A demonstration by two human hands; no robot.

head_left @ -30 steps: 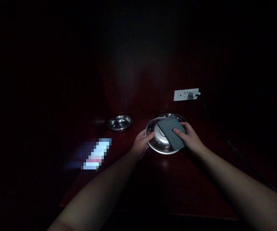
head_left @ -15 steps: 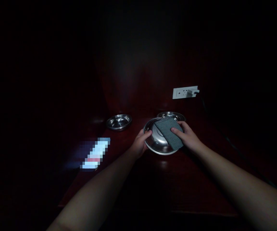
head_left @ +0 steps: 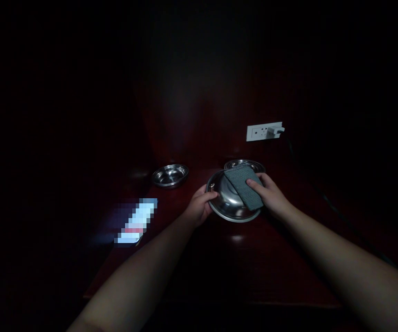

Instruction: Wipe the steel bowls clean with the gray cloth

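Observation:
My left hand [head_left: 201, 205] grips the left rim of a steel bowl [head_left: 228, 205] that is tilted up off the dark red table [head_left: 240, 272]. My right hand [head_left: 271, 196] is closed on a grey scouring pad [head_left: 243, 186] and presses it against the bowl's inside, thumb on top of the pad. A second steel bowl [head_left: 243, 164] stands just behind, mostly hidden by the held one. A third steel bowl [head_left: 170, 174] rests on the table to the left.
A white wall socket [head_left: 263, 131] with a plug and dark cable sits on the back panel at the right. A lit, blurred phone-like object [head_left: 137, 221] lies at the table's left edge. The surroundings are very dark.
The bowl and pad have shifted slightly; my right hand has slid the pad a little up across the bowl. My left hand keeps its hold on the rim.

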